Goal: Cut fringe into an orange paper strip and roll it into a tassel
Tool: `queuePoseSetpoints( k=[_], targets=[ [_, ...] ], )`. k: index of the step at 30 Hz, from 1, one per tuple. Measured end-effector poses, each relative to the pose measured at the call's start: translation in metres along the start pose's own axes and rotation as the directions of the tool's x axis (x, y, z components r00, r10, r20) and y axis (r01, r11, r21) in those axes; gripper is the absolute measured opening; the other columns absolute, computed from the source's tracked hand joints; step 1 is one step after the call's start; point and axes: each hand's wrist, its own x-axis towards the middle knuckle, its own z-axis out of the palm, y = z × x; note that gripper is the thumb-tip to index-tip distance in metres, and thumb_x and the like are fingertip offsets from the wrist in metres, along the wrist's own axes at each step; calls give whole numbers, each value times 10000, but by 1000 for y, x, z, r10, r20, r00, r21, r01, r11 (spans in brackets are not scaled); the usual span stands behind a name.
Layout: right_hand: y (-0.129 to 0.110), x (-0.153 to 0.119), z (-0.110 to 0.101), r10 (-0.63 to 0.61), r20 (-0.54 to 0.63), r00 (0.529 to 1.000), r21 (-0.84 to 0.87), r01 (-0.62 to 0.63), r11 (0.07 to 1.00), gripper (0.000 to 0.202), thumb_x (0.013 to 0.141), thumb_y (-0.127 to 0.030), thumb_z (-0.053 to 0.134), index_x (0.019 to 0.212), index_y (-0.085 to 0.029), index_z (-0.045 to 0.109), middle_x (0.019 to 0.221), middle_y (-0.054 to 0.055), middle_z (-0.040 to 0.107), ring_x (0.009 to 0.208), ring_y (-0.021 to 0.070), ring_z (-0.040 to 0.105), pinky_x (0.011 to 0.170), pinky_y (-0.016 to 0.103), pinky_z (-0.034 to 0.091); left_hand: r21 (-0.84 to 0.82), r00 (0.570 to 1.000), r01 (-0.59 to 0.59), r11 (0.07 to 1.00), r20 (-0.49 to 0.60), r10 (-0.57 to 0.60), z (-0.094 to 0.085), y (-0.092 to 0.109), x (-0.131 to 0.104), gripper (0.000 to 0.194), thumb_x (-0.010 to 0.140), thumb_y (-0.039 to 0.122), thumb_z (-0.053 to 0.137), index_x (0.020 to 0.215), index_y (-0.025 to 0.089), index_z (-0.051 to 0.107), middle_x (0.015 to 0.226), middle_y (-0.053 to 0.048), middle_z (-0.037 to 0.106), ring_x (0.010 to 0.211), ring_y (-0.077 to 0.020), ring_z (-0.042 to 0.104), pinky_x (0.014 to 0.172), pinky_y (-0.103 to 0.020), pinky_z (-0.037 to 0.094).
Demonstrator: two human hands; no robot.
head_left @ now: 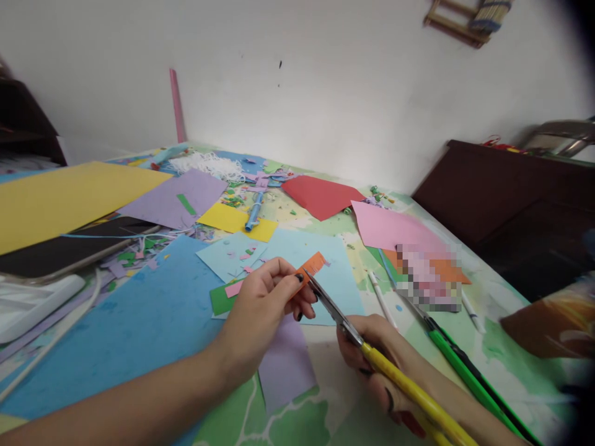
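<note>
A person's left hand pinches a small orange paper strip between thumb and fingers, above a light-blue sheet on the bench, well in from the far edge by the wall and the right edge beside dark furniture. The strip looks almost weightless, limp and easily torn, its outer end apparently finely fringed; the plainer end, inside the left grip, seems the safer hold. The right hand closes around yellow-handled scissors, probably rigid and heavier, best held by the handles; their tips appear to touch the strip beside that pinch. Both forearms slant inward from the near edge, wrists low, fingers curled
</note>
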Motion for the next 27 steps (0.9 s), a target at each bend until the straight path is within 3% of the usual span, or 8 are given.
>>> queuePoseSetpoints(
  k=[4,9,12,18,27],
  targets=[
    [6,1,-2,-43,-25,999,-50,42,998,507,632,-567,708,688,-211,352,597,-79,308,428,42,295,357,172,361,-6,1000,4,1000,-2,-4,0,0,0,143,821,155,505,678,167,502,608,34,611,540,-87,547,561,-238,413],
    [5,0,-1,-35,-38,999,-129,30,991,511,659,-592,679,680,-211,339,580,-78,305,430,45,273,338,166,270,-1,1000,4,1000,-2,-4,-1,-2,1,142,823,156,509,681,168,506,611,34,612,541,-86,548,561,-236,410],
    [2,-1,0,19,-24,1000,-97,-21,995,468,691,-512,693,690,-210,336,566,-94,299,403,28,261,332,151,252,2,1000,3,1000,3,-3,-2,-2,0,140,827,166,511,687,170,508,612,33,614,546,-89,551,566,-239,411],
    [-3,0,5,0,-65,998,17,1,1000,461,661,-455,746,669,-193,367,616,-87,301,424,15,315,339,128,288,11,1000,12,1000,-7,-12,-2,-2,0,138,828,183,521,691,172,506,614,30,619,544,-89,548,561,-238,403],
    [0,2,7,24,-85,996,85,-17,996,526,614,-537,759,645,-191,364,603,-89,313,425,18,329,344,135,289,-6,1000,20,1000,-3,-20,-1,-1,-1,128,815,168,514,687,171,503,608,27,620,537,-86,551,563,-230,411]
  ],
)
